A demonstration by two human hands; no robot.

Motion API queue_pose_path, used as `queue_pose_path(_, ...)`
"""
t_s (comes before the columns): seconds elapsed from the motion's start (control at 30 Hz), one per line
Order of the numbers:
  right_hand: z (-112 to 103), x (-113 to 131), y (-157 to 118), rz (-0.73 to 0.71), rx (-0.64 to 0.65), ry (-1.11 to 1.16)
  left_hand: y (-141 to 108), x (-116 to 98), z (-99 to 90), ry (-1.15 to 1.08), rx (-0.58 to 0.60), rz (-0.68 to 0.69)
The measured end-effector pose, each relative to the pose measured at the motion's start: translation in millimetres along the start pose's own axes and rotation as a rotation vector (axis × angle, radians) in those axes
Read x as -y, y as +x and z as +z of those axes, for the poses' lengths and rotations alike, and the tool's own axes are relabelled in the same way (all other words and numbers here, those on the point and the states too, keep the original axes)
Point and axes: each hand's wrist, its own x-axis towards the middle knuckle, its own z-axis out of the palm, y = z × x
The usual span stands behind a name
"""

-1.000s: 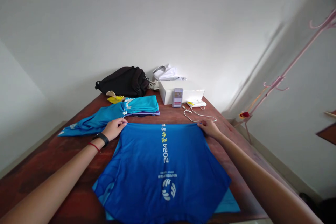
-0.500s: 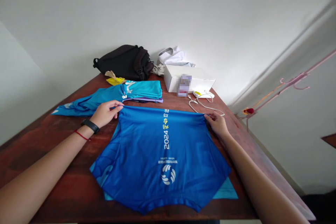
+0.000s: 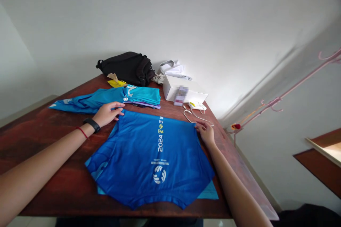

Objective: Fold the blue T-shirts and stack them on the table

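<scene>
A blue T-shirt (image 3: 138, 138) lies spread on the table, its neckline towards me and its folded edge away from me. White and yellow lettering and a round white logo run down its middle. Lighter blue cloth (image 3: 209, 191) shows from under it at the lower right. My left hand (image 3: 108, 114), with a black wristband and a red string, pinches the far left corner. At the far right corner, the fingers of my right hand (image 3: 205, 133) are closed on the edge.
Folded clothes (image 3: 144, 95) lie beyond my left hand, near a yellow item (image 3: 116, 83) and a black backpack (image 3: 125, 65). Behind the shirt are a white box (image 3: 169, 90), a white bag (image 3: 173, 68) and a white cable (image 3: 195, 115). A pink rack (image 3: 298, 85) stands right of the wooden table (image 3: 32, 149).
The view has turned to the right, so the table things sit further left. The shirt's far edge now lies flatter on the table, with both hands still at its corners.
</scene>
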Motion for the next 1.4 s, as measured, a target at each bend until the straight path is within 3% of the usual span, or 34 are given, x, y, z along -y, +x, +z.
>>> queue_pose_path(0.13,-1.1,7.5,-3.3,-0.062,-0.009,-0.107,-6.1,-9.6,1.7,0.199,0.030,0.282)
queue_pose_path(0.23,0.2,16.2,-7.1,-0.191,0.021,-0.238,-13.7,-17.4,10.0,0.407,0.190,0.483)
queue_pose_path(0.3,2.8,22.2,-9.7,-0.290,0.072,-0.311,-17.4,-16.5,16.6,0.540,0.305,0.531)
queue_pose_path(0.43,9.4,28.4,-13.7,-0.372,0.271,-0.363,-18.6,-0.2,23.5,0.774,0.431,0.432)
queue_pose_path(0.6,12.0,25.1,-14.9,-0.346,0.425,-0.386,-14.1,18.2,21.0,0.953,0.404,0.275)
queue_pose_path(1.07,9.9,30.1,-15.6,-0.276,0.458,-0.406,-11.7,14.9,19.6,1.023,0.405,0.218)
queue_pose_path(1.4,8.8,28.5,-15.1,-0.249,0.474,-0.362,-10.9,15.2,18.5,0.945,0.390,0.233)
